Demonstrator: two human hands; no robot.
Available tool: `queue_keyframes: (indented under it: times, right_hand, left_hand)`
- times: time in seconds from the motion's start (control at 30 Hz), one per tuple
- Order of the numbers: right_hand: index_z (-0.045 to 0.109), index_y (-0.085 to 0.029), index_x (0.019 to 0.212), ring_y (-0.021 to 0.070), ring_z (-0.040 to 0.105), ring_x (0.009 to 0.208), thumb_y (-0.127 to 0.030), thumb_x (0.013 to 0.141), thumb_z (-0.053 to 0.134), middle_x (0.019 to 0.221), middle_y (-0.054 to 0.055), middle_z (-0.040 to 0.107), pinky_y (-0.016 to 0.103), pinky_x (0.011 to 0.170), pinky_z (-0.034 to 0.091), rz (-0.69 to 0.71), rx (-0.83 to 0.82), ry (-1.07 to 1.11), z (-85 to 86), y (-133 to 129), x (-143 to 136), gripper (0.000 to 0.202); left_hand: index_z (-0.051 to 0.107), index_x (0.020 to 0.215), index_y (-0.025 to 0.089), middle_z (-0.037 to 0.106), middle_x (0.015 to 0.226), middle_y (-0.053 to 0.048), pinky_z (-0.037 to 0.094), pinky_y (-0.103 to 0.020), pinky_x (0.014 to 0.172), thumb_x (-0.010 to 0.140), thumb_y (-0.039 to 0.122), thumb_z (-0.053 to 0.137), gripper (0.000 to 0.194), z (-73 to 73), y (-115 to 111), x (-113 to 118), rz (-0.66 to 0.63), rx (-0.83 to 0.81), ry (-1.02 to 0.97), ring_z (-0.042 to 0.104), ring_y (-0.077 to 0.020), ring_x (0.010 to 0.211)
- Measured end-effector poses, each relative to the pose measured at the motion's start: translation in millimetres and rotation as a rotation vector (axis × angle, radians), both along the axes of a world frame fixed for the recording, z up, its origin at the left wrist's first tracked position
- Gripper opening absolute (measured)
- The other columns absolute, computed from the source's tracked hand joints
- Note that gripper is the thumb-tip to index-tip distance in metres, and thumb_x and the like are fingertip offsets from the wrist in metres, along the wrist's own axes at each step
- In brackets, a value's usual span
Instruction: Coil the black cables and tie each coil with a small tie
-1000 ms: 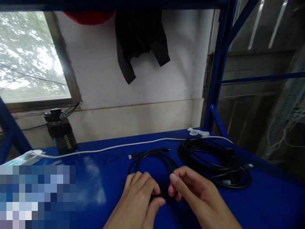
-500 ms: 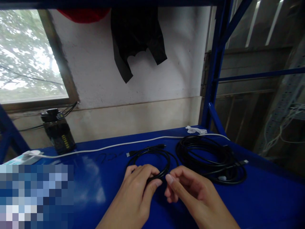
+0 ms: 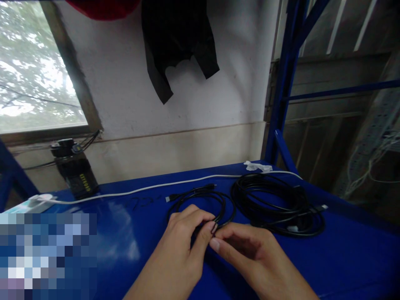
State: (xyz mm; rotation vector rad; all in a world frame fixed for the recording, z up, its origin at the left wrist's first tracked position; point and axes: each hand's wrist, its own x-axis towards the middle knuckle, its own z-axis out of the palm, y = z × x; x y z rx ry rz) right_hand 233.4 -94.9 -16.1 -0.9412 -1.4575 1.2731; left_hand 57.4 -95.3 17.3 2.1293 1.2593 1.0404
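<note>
A small coil of black cable (image 3: pixel 223 205) lies on the blue table, its two plug ends at the back of the loop. My left hand (image 3: pixel 184 237) is closed around the coil's near side, thumb toward me. Right beside its thumb, my right hand (image 3: pixel 250 252) pinches a thin black tie (image 3: pixel 214 227) that crosses the cable; the fingertips partly hide it. To the right rests a larger coil of black cable (image 3: pixel 246 208) with a plug (image 3: pixel 320 209) sticking out.
Several thin black ties (image 3: pixel 146 201) lie left of the small coil. A white cord (image 3: pixel 162 185) runs along the back. A dark bottle (image 3: pixel 76 173) stands at back left, and crumpled white plastic (image 3: pixel 258 167) at back right. Blue rack posts (image 3: pixel 283 104) rise behind.
My right hand has moved left and now meets my left thumb at the cable. The small coil has shifted slightly, its right-hand loop spreading wider. The camera view has tilted a little downward.
</note>
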Motion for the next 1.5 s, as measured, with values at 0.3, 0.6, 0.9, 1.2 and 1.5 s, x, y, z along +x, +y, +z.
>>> queue_keyframes:
  times: [0.3, 0.6, 0.9, 1.2, 1.5]
  right_hand:
    - [0.080, -0.022, 0.081, 0.0232, 0.071, 0.088, -0.057, 0.086, 0.078, 0.087, 0.006, 0.079, 0.031, 0.083, 0.054, -0.077, 0.011, 0.015, -1.1, 4, 4, 0.036]
    - [0.083, -0.024, 0.082, 0.0193, 0.070, 0.084, -0.045, 0.079, 0.087, 0.084, 0.003, 0.077, 0.026, 0.079, 0.053, -0.071, -0.029, 0.116, -0.5, 6, 5, 0.023]
    - [0.083, -0.022, 0.079, 0.0188, 0.070, 0.080, -0.048, 0.081, 0.085, 0.084, 0.005, 0.078, 0.027, 0.076, 0.053, -0.115, 0.015, 0.066, -3.7, 5, 2, 0.026]
    - [0.079, -0.021, 0.079, 0.0203, 0.072, 0.085, -0.043, 0.080, 0.084, 0.086, 0.005, 0.077, 0.028, 0.079, 0.055, -0.087, 0.007, 0.028, -5.4, 6, 2, 0.023]
    - [0.079, -0.030, 0.096, 0.0352, 0.043, 0.151, -0.045, 0.096, 0.068, 0.156, 0.007, 0.052, 0.054, 0.121, 0.043, -0.382, 0.357, -0.473, -15.7, -10, 6, 0.018]
  left_hand:
    - [0.066, 0.086, 0.022, 0.067, 0.092, -0.001, 0.045, -0.029, 0.081, 0.112, 0.037, 0.044, 0.037, 11.9, 7, 5, -0.043, -0.076, 0.010, 0.064, -0.0180, 0.089]
    - [0.078, 0.091, 0.024, 0.077, 0.090, 0.000, 0.046, -0.029, 0.076, 0.107, 0.029, 0.051, 0.031, 11.3, 9, 13, -0.022, -0.154, -0.023, 0.069, -0.0199, 0.086]
    - [0.085, 0.092, 0.027, 0.083, 0.095, -0.001, 0.053, -0.033, 0.091, 0.095, 0.022, 0.066, 0.020, 7.7, 8, 15, 0.055, -0.214, -0.240, 0.076, -0.0223, 0.094]
    - [0.085, 0.085, 0.028, 0.085, 0.094, -0.001, 0.054, -0.034, 0.092, 0.088, 0.023, 0.071, 0.016, 1.8, 5, 14, 0.166, -0.224, -0.336, 0.077, -0.0237, 0.094]
    - [0.083, 0.094, 0.026, 0.083, 0.097, -0.001, 0.055, -0.031, 0.087, 0.092, 0.031, 0.072, 0.012, -20.2, -1, 9, 0.212, -0.218, -0.398, 0.077, -0.0211, 0.091]
